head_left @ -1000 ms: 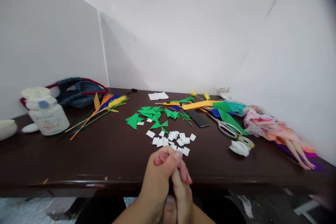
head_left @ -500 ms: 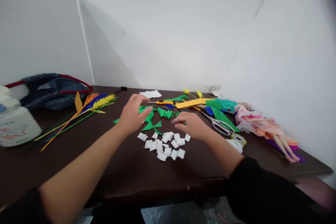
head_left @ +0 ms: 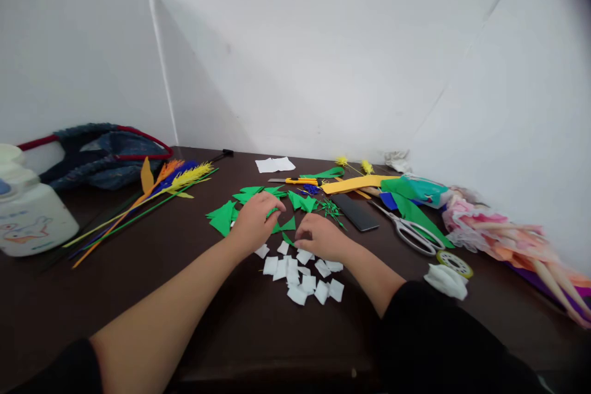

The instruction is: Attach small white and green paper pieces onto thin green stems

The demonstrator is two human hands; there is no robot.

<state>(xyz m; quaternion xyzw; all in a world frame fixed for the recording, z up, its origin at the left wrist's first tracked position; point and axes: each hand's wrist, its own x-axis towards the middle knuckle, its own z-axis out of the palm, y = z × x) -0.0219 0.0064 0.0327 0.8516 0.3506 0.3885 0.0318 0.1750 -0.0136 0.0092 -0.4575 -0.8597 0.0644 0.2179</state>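
Observation:
My left hand (head_left: pixel 255 223) rests on the dark table (head_left: pixel 152 258) at the near edge of the green paper triangles (head_left: pixel 222 217). Its fingers are drawn together, pinching a green piece (head_left: pixel 273 212). My right hand (head_left: pixel 322 237) lies just to its right, fingers curled down where the white paper squares (head_left: pixel 300 277) meet a small green scrap (head_left: pixel 288 239). What the right fingers hold is hidden. The two hands are a few centimetres apart.
Scissors (head_left: pixel 409 231), a dark flat strip (head_left: pixel 355 212), a tape roll (head_left: pixel 455 263), crumpled tissue (head_left: pixel 446 280) and a doll (head_left: pixel 508 240) lie to the right. A yellow knife (head_left: pixel 298 181) and white paper (head_left: pixel 275 164) sit behind. Coloured feather stems (head_left: pixel 152 194), a white bottle (head_left: pixel 28 212) and a bag (head_left: pixel 101 154) are left.
A second ago both hands were clasped at the near table edge. They reached out over the paper pieces, then drew closer together and lowered onto the green and white pieces.

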